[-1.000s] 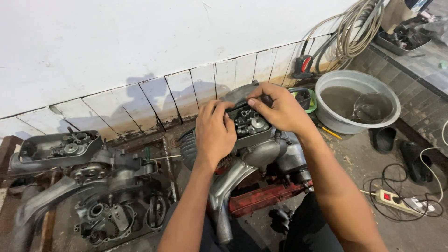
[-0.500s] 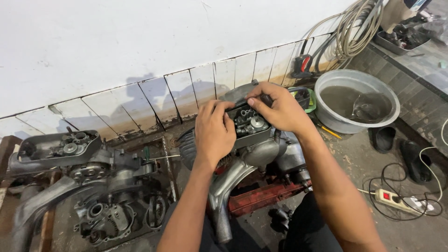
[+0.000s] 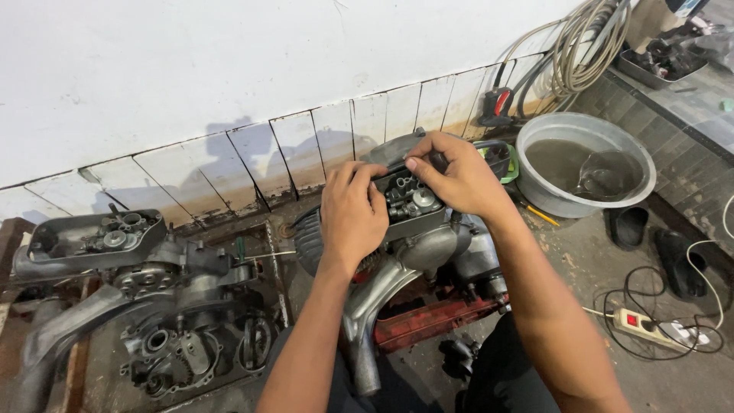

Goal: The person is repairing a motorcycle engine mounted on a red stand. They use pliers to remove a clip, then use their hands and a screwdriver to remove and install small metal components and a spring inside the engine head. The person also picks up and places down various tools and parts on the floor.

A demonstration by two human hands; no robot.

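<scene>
Both hands rest on top of a grey metal engine [image 3: 417,245] that sits on the concrete floor [image 3: 596,268] against a tiled wall base. The left hand [image 3: 352,210] lies flat-curled over the near-left edge of the engine's open top, its fingers [image 3: 367,174] pressed together and bent down onto the casing rim. The right hand [image 3: 459,177] arches over the far-right edge, fingers [image 3: 419,157] close together and gripping a dark part at the rim; what exactly they pinch cannot be told.

Between the two sets of fingers the open top shows a dark tray of small round metal fittings, silver caps and screws. Below the fingers the engine is dull, grimy cast aluminium, with a ribbed cylinder at the left and a curved silver pipe running down toward the person.

Well left of the fingers lies a second dismantled engine [image 3: 145,306]. Right of them stands a grey basin [image 3: 585,162] of murky water, and a power strip [image 3: 642,325] beyond.
</scene>
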